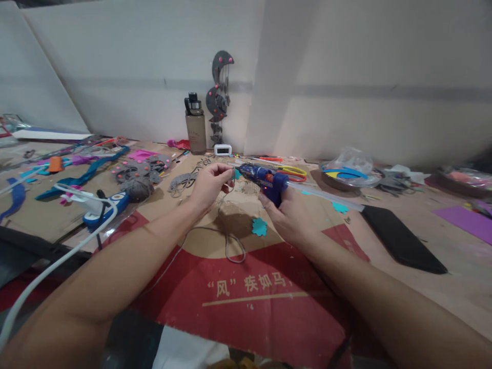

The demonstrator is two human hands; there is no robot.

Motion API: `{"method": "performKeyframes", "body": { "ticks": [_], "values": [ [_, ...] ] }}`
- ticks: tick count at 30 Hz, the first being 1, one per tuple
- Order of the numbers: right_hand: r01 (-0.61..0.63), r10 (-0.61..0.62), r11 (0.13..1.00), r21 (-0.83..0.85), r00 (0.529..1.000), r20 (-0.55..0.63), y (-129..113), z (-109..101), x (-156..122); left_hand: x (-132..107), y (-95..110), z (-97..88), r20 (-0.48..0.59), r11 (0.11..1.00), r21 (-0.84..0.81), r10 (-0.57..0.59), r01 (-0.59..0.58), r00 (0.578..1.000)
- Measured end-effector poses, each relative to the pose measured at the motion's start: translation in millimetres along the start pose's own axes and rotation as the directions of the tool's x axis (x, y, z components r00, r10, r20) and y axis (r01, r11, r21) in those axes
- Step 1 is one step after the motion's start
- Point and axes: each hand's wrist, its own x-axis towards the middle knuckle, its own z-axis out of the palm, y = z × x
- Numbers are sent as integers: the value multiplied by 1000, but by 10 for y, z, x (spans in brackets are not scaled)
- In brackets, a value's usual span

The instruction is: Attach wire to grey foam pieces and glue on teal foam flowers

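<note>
My right hand (286, 212) is wrapped round the handle of a blue glue gun (265, 177), with a long clear glue stick (326, 195) sticking out of its back. The nozzle points left, close to the fingertips of my left hand (211, 187). Those fingers pinch a thin grey cord (235, 248), which hangs down and loops over the red and tan cardboard (269, 318). A small teal piece (237, 174) shows between fingertips and nozzle; I cannot tell whether it is held. On the cardboard below lies a teal felt flower (259, 226).
A bottle (197, 128) stands near the wall beside a hanging grey moon ornament (221, 97). Left are a blue power strip (105, 210) with a white cable and grey yarn (139, 188). Right are yellow-handled scissors (295, 173), a black phone-like slab (403, 240) and a bowl (349, 179).
</note>
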Motion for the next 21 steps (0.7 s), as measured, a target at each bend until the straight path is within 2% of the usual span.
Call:
{"method": "performKeyframes", "body": {
  "ticks": [21],
  "values": [
    [-5, 5, 1000, 1, 1000, -1, 38, 21, -5, -7, 8, 11, 2, 1000, 26, 6, -6, 1000]
  ]
}}
